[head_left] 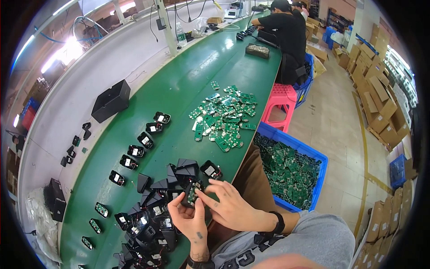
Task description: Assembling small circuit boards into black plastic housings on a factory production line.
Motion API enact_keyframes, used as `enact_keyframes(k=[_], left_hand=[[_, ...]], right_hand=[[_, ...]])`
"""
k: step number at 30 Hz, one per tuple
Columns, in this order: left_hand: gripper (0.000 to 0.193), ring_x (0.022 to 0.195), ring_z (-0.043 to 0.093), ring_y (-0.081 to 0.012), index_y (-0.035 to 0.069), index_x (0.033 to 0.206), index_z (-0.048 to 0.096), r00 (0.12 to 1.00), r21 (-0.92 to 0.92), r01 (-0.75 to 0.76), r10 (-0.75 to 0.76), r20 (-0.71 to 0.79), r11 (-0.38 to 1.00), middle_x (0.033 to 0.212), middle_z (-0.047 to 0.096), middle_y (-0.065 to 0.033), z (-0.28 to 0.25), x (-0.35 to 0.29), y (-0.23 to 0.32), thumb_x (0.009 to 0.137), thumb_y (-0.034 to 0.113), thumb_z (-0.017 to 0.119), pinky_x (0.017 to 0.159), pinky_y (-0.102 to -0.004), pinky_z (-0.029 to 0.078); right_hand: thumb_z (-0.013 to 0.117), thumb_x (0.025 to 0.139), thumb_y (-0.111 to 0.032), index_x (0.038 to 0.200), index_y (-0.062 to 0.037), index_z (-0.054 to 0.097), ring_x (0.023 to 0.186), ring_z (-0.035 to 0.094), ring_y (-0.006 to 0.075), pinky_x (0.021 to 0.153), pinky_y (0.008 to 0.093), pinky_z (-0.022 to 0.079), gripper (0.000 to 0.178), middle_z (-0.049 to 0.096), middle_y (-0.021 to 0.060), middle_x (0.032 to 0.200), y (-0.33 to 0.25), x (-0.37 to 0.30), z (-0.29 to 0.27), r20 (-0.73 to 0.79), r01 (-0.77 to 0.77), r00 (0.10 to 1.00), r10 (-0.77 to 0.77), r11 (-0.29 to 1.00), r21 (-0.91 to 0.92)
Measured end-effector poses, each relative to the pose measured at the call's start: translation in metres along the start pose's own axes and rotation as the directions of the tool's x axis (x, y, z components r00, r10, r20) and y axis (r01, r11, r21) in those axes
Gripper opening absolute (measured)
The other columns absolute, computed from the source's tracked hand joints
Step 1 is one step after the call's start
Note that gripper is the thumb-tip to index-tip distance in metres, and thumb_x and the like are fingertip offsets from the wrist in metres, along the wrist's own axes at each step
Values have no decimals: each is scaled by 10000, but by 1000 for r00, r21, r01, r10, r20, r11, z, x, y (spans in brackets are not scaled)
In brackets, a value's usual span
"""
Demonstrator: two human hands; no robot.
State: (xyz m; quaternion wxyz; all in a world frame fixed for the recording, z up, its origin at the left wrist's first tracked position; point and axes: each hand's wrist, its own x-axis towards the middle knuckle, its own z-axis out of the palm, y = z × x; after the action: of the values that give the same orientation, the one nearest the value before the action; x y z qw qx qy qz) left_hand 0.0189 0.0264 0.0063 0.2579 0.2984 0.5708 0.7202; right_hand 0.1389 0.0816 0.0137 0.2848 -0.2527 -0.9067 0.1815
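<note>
My left hand (190,222) and my right hand (228,204) together hold a small black plastic housing (191,193) with a green circuit board seated in it. My right fingers press on the board from the right. My left fingers cup the housing from below. Just left of my hands lies a heap of black housings (154,210) with wires, on the green bench (179,89). A pile of loose green circuit boards (222,119) lies farther up the bench.
A curved row of assembled black units (136,150) lies left of the heap. A blue crate of green boards (291,172) stands on the floor at my right, a pink stool (281,96) beyond it. A black box (111,101) rests by the white ledge. A person in black (284,31) works farther along.
</note>
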Motion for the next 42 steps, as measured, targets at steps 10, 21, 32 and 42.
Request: enact_keyframes(k=[10,21,32,42], left_hand=[[447,989,590,-167,-6,1221,422,996,-35,22,-19,85,999,1113,538,-103,-8,15,3,832,-82,629,818,-290,539],[443,1013,554,-427,-48,1279,465,933,965,-262,256,252,8,1078,585,-249,-205,146,88,851,36,539,869,-455,451],[225,992,605,-419,34,926,702,995,901,-47,55,78,-432,1074,650,-229,-242,252,11,821,192,580,846,-455,513],[412,873,643,-401,47,1098,588,998,999,-31,52,29,33,922,678,-224,-225,249,-18,770,244,742,817,-446,508]], right_hand=[[585,752,-62,1190,-58,595,1200,465,377,982,481,395,438,511,168,1233,24,26,-7,-38,159,986,-164,982,-104],[569,889,5,1026,8,667,979,615,190,883,283,452,168,661,95,1019,130,31,-2,-266,-205,923,279,940,275],[589,895,-37,1029,-1,674,997,619,210,883,287,456,162,665,111,1036,168,32,4,-326,-276,889,321,945,178],[711,797,-331,1158,-92,653,1196,472,314,1006,449,369,437,560,97,1248,193,132,50,-264,-79,964,-8,945,-317]])
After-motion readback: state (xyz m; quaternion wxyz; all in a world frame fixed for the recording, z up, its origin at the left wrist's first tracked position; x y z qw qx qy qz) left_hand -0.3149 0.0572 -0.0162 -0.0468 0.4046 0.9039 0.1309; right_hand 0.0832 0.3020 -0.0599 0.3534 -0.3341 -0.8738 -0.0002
